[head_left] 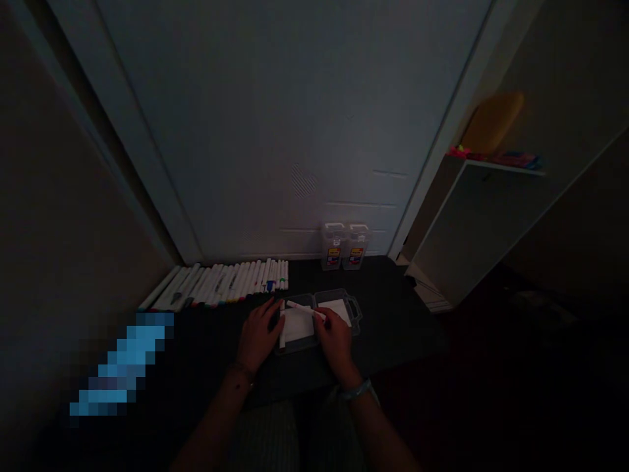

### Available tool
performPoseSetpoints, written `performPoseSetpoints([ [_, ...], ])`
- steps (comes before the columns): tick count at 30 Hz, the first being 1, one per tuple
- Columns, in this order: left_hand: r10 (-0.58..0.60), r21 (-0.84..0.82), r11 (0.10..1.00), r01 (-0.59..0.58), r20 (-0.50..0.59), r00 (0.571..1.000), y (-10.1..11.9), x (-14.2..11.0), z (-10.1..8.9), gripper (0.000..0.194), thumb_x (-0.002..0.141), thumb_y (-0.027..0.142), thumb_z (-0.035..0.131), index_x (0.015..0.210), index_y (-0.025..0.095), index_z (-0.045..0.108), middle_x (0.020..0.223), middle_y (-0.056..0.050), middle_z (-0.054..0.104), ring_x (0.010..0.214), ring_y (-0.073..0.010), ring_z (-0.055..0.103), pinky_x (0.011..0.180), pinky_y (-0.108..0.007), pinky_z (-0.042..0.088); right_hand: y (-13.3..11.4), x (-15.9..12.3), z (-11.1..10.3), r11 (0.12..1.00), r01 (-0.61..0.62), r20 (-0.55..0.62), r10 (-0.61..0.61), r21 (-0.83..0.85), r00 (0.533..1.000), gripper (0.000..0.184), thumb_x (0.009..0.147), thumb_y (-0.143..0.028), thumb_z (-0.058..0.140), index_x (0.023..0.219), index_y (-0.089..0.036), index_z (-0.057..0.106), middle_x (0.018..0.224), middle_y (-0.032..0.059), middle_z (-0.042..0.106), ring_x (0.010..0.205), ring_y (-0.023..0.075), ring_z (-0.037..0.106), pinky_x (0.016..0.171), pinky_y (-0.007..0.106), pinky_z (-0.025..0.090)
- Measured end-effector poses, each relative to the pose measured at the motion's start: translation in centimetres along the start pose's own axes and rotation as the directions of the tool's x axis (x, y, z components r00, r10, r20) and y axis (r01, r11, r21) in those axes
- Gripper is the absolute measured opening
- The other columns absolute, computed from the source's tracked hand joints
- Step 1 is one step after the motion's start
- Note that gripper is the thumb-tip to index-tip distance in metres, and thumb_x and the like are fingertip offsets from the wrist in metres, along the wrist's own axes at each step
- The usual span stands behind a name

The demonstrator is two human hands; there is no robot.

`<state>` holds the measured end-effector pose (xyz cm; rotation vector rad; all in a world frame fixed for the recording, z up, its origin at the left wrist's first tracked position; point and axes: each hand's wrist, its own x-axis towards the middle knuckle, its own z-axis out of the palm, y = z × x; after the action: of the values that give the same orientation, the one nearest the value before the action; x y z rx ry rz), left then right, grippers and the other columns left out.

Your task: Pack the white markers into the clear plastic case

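Note:
The scene is very dark. An open clear plastic case [350, 307] with white paper inside lies on a dark surface in front of me. My right hand [335, 339] is closed on a white marker [303, 308] held over the case. My left hand [259, 333] rests at the case's left edge, fingers partly curled beside a second white marker [282, 334] that lies upright along that edge. A long row of white markers [221, 284] lies side by side against the door behind my left hand.
Two small clear containers with labels [344, 246] stand against the white door [275, 131]. A white shelf unit [472, 229] stands at right with a yellow object [491, 122] on top. A blurred blue patch [122, 367] sits at left.

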<state>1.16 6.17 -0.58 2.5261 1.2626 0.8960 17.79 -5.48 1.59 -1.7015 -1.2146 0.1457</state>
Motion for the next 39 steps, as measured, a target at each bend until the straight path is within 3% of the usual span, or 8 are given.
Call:
performPoseSetpoints([
  [20,-0.025,-0.058,0.998,0.025,0.01,1.0,0.2,0.1,-0.2,0.044,0.085,0.041,0.05,0.128,0.033,0.049,0.138,-0.003,0.044,0.121,-0.0261,0.044,0.098,-0.042,0.037,-0.3,0.0,-0.1,1.0,0.026,0.007,-0.026,0.014,1.0,0.022,0.087,-0.032,0.05,0.101,-0.025,0.066,0.088,-0.0001,0.069,0.075,0.015,0.06,0.067,0.023,0.043],
  [26,0.042,-0.109,0.993,-0.046,-0.042,0.998,1.3,0.2,-1.2,0.044,0.085,0.04,0.052,0.128,0.034,0.048,0.139,-0.001,0.043,0.12,-0.026,0.043,0.098,-0.043,0.034,-0.2,-0.1,-0.1,0.993,0.047,0.026,-0.05,0.104,0.998,0.022,0.087,-0.03,0.05,0.102,-0.025,0.065,0.091,0.0007,0.068,0.075,0.0148,0.06,0.069,0.023,0.045],
  [33,0.196,-0.198,0.963,-0.181,0.062,0.979,2.7,-0.3,-2.3,0.034,0.091,0.03,0.041,0.121,0.033,0.055,0.122,0.0,0.058,0.111,-0.0235,0.045,0.093,-0.041,0.036,-0.6,-0.4,-0.6,0.97,0.002,0.037,-0.012,0.242,0.999,0.024,0.089,-0.032,0.046,0.104,-0.022,0.062,0.086,0.0012,0.066,0.073,0.0141,0.061,0.065,0.022,0.045],
  [39,0.19,-0.246,0.953,-0.177,0.03,0.981,2.0,-0.2,-1.7,0.031,0.092,0.033,0.038,0.115,0.028,0.059,0.109,-0.003,0.061,0.102,-0.0224,0.049,0.09,-0.039,0.039,-0.7,-0.4,-0.6,0.954,-0.012,0.014,0.008,0.298,1.0,0.025,0.089,-0.034,0.046,0.104,-0.02,0.06,0.085,0.0021,0.067,0.074,0.0142,0.062,0.066,0.022,0.046],
])
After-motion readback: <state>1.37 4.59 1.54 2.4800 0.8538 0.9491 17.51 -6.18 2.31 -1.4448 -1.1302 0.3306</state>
